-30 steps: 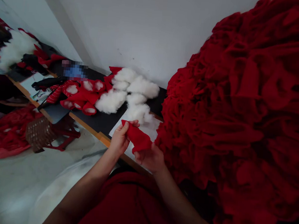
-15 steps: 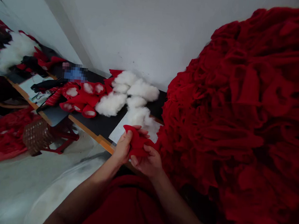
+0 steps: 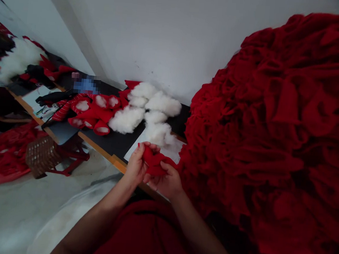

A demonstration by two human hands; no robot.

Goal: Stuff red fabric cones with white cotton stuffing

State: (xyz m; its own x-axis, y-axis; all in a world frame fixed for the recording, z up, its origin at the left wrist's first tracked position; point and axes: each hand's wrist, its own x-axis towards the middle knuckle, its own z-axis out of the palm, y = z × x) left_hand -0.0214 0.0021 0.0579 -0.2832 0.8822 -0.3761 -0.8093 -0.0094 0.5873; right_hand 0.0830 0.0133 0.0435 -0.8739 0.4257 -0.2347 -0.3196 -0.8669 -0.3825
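Both my hands grip one red fabric piece point(image 3: 156, 160) above the front edge of the table. My left hand point(image 3: 137, 164) closes on its left end, thumb on top. The right end is held by my right hand point(image 3: 167, 181), with its thumb pressed on the cloth and fingers beneath. Folds run across the piece between the hands. Just beyond it, tufts of white stuffing point(image 3: 157, 132) lie partly on a white sheet point(image 3: 131, 145). Red pieces with white filling in their openings point(image 3: 95, 114) rest farther left on the table.
A tall heap of red fabric pieces point(image 3: 261, 123) rises at the right. A wall point(image 3: 154, 34) stands behind the table point(image 3: 97, 138). At the left are a brown woven stool point(image 3: 44, 155), a bag of red pieces point(image 3: 4, 152) and another person's arm point(image 3: 14, 120).
The red fabric piece has been bunched and folded between my hands; its flat pointed end at the left no longer stands up. My hands have shifted only slightly.
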